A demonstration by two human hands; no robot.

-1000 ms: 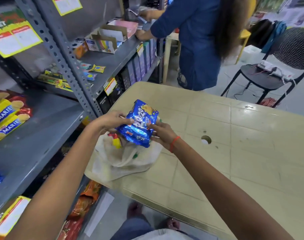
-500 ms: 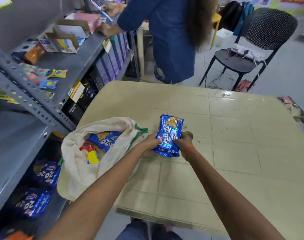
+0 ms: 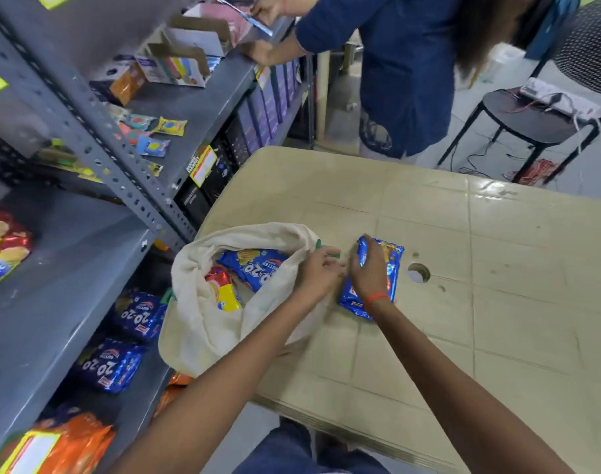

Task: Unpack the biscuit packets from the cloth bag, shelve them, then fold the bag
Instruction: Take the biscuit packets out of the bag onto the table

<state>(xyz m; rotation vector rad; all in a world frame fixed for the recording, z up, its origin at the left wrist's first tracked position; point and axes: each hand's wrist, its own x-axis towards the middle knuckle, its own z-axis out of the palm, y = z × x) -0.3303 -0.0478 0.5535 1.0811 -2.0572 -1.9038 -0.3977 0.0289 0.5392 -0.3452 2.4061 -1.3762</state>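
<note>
One blue biscuit packet (image 3: 377, 278), glossy foil with a biscuit picture near its top end, lies flat on the beige worktop (image 3: 480, 268) just right of the cloth bag (image 3: 203, 323); right hand (image 3: 369, 275) rests over it, fingers curled round its left edge, a red thread at the wrist. Left hand (image 3: 317, 271) sits at the bag's rim, fingertips pinching the cream cloth beside a green trim tab (image 3: 333, 255). Bag: off-white fabric, slumped at the worktop's left edge, mouth open upward. Contents visible: a second blue packet (image 3: 254, 266) printed "20-20" in white, plus a red-and-yellow packet (image 3: 223, 290) lower in the opening. Grey metal shelf unit (image 3: 69, 268) to the left; its lower shelf carries two more blue "20-20" packets (image 3: 121, 350), with orange packets (image 3: 69, 443) nearer the camera. Another person in a blue top (image 3: 401, 63) stands beyond the worktop, both hands at the upper shelf, by a black chair (image 3: 545, 114)
</note>
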